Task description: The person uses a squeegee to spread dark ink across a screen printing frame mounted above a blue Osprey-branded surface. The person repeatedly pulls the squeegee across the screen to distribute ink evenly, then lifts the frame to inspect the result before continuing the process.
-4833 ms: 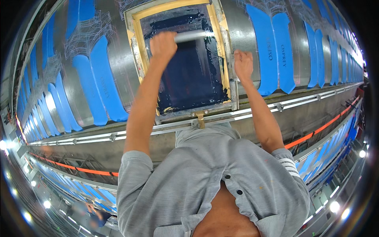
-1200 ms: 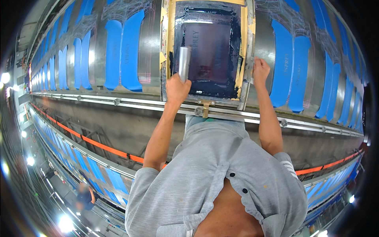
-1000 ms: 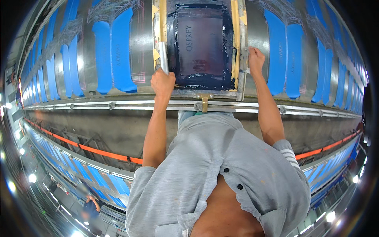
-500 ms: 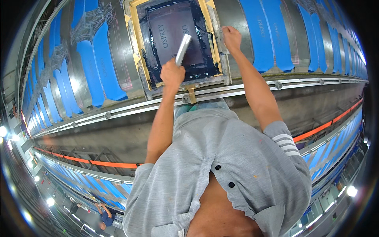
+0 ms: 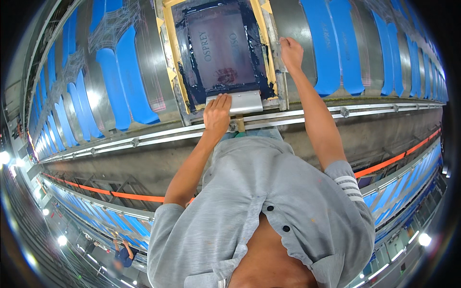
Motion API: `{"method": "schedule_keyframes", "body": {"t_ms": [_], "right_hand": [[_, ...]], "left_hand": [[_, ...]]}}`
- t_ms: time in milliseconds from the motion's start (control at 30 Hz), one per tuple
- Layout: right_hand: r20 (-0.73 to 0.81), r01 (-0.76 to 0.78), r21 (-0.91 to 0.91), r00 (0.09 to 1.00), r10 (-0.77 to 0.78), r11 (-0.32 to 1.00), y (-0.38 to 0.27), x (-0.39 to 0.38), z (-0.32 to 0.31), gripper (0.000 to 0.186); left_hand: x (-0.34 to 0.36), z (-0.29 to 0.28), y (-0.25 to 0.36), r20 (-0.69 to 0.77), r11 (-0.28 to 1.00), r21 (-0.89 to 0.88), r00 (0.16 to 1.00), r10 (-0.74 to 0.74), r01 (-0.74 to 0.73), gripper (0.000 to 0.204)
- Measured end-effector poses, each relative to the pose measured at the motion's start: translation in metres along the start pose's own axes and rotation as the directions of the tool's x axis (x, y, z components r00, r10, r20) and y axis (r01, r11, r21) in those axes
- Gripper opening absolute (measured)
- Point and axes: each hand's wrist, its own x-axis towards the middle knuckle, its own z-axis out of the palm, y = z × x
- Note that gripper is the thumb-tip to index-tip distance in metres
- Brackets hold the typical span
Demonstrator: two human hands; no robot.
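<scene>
A printing screen (image 5: 222, 48) in a frame edged with yellow tape lies in front of me, its mesh bordered in dark blue. Dark lettering and a reddish-dark smear show on the mesh. My left hand (image 5: 217, 114) grips a silver metal squeegee (image 5: 247, 102), which sits crosswise at the screen's near end. The fingers lie over its left part; the thumb is hidden. At the right side of the screen frame (image 5: 281, 72), my right hand (image 5: 291, 54) is closed on the outer edge.
Blue cut fabric pieces (image 5: 115, 81) lie in rows along the long metal table, with more blue pieces (image 5: 332, 48) to the right. A metal rail (image 5: 317, 112) runs along the near edge. Behind, another person (image 5: 124, 254) stands near a second table with an orange strip (image 5: 391, 157).
My left hand has brought the squeegee nearer and turned it from a slanted, end-on pose to lie across the screen's near end. My right hand stays at the frame's right edge.
</scene>
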Motion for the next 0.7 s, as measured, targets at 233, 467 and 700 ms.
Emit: {"method": "schedule_keyframes", "body": {"t_ms": [233, 467, 700], "right_hand": [[-0.009, -0.006, 0.013, 1.0, 0.006, 1.0, 0.0, -0.004, 0.003, 0.035], [-0.182, 0.283, -0.546, 0.879, -0.441, 0.789, -0.013, 0.008, -0.005, 0.044], [0.344, 0.91, -0.279, 0.392, -0.853, 0.306, -0.228, 0.08, 0.055, 0.021]], "left_hand": [[0.151, -0.011, -0.076, -0.116, 0.998, 0.05, 0.993, -0.033, 0.039, 0.033], [0.308, -0.073, -0.14, 0.211, 0.973, 0.165, 0.958, -0.192, 0.159, 0.035], [0.331, -0.068, -0.166, 0.237, 0.98, 0.163, 0.96, -0.148, 0.111, 0.039]]}}
